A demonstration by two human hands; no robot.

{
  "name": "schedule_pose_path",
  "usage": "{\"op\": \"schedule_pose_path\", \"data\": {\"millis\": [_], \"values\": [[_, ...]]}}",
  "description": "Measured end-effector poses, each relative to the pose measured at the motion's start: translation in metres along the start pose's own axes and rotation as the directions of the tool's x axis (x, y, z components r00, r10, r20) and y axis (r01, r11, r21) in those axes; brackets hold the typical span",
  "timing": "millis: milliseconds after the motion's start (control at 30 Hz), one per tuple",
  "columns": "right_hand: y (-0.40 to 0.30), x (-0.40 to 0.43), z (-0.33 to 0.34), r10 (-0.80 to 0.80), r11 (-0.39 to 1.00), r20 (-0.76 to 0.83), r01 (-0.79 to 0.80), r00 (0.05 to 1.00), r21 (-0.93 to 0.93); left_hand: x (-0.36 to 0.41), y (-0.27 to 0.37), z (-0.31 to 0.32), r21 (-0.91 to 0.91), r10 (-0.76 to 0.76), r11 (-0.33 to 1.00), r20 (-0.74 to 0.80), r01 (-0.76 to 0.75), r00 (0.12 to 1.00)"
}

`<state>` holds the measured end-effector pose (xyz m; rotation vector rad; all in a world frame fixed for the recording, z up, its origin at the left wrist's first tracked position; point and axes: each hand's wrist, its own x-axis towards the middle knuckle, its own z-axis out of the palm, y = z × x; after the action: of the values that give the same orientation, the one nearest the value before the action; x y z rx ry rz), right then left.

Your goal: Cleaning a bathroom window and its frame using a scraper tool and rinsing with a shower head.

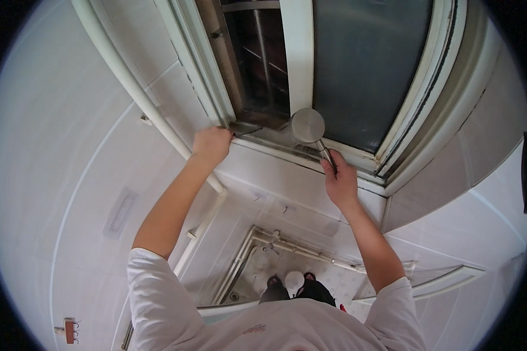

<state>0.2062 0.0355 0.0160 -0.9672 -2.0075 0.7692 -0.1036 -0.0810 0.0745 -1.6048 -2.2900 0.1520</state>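
My right hand (341,179) grips the handle of a round metal shower head (308,126), which is raised over the bottom track of a sliding window (281,139). Fine spray seems to show below the head. At the track's left corner, my left hand (212,144) is closed around something thin and dark (246,132), too small to name, that reaches into the track. Behind the shower head stands the white sash frame (299,66), with a dark glass pane (369,70) to its right. Metal bars (261,52) show through the gap on the left.
A white pipe (145,103) runs down the tiled wall left of the window. Far below, a round white container (294,280) stands between my feet, near wall pipes (307,252). A hook rack (69,331) hangs at lower left; a white frame (448,281) is at right.
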Motion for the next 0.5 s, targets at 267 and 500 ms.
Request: {"op": "schedule_pose_path", "data": {"millis": [267,500], "values": [[0.038,-0.014,-0.009,-0.091,0.996,-0.209,0.087,0.974,-0.030,-0.012,0.045,-0.005,-0.290,0.220,0.916,-0.218,-0.278,0.951],[0.023,-0.024,-0.034,-0.041,0.998,-0.228,0.027,0.973,-0.065,0.020,0.121,-0.007,-0.316,0.404,0.840,-0.179,-0.442,0.897]]}}
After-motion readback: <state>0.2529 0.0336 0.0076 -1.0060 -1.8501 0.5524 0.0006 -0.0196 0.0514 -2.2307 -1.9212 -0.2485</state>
